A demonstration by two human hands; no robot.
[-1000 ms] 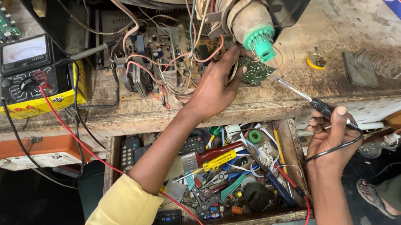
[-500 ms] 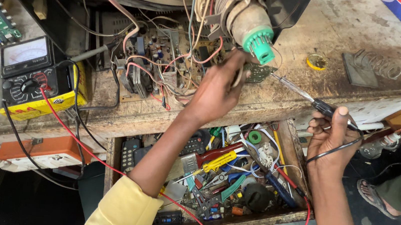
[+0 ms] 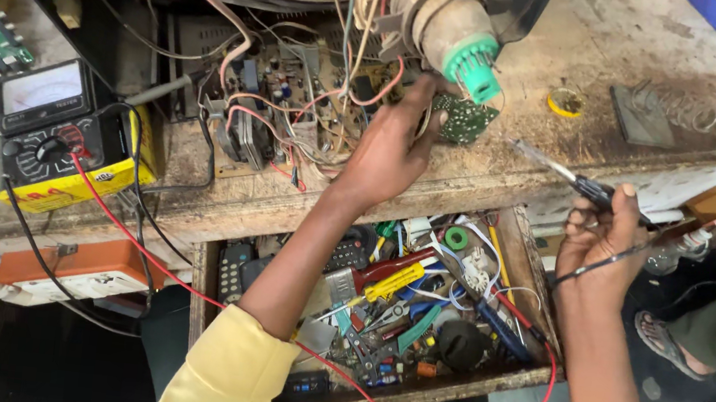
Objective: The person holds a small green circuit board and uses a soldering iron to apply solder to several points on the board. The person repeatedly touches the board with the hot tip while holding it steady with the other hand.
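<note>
My left hand (image 3: 391,146) reaches onto the wooden bench (image 3: 504,177), its fingers curled on the left edge of a small green circuit board (image 3: 464,119). The board hangs below the green socket (image 3: 472,66) on the neck of a picture tube. Tangled wires (image 3: 335,91) and a larger circuit board (image 3: 280,93) lie just left of that hand. My right hand (image 3: 600,242) is off the bench's front edge, shut on a black-handled tool with a thin metal tip (image 3: 547,160) that points toward the small board. A thin black lead also runs through that hand.
An analogue multimeter in a yellow case (image 3: 55,135) sits at the left, with its red lead (image 3: 187,285) looping past an open drawer (image 3: 418,307) full of tools and parts. A solder tin (image 3: 565,101) and a wire stand (image 3: 656,109) are at the right. Someone's sandalled foot (image 3: 661,339) is on the floor.
My left hand has shifted slightly up toward the tube neck, uncovering more of the small green board. The right hand and its tool have stayed put.
</note>
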